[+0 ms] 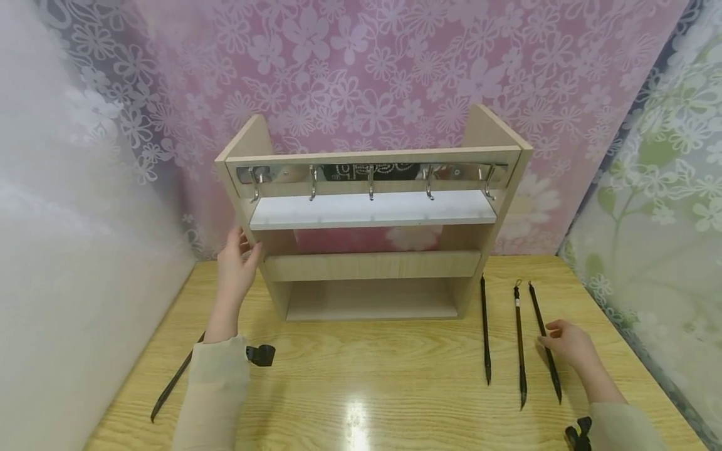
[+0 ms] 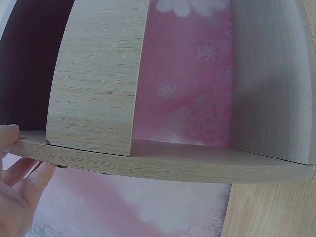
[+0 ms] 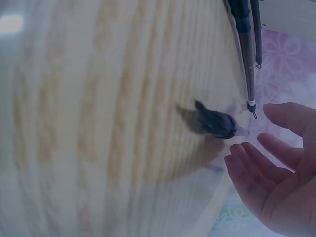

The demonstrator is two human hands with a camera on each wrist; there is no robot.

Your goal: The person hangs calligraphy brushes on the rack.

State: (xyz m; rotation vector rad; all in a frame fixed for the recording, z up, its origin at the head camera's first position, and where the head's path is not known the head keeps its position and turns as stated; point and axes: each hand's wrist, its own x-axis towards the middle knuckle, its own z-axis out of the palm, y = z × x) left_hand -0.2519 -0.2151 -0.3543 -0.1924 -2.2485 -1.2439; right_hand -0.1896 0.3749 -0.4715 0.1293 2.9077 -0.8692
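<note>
My left hand (image 1: 237, 266) grips the edge of the left side panel of a pale wooden rack (image 1: 372, 266). In the left wrist view, the thumb and fingers lie on opposite faces of that panel (image 2: 197, 170). My right hand (image 1: 572, 344) is at the middle of the rightmost dark writing brush (image 1: 553, 369), which lies slanted on the table. The right wrist view shows its thumb and loosely bent fingers (image 3: 261, 173) apart, close to a black brush tip (image 3: 217, 123). Two more brushes, one in the middle (image 1: 520, 351) and one nearest the rack (image 1: 486, 338), lie to the left.
The rack stands at the back of the wood-grain table (image 1: 395, 376), with a metal hook strip (image 1: 344, 172) and a white shelf (image 1: 372, 210). Another dark brush (image 1: 175, 382) lies at the left, partly behind my left forearm. Flowered cloth (image 1: 395, 75) hangs behind.
</note>
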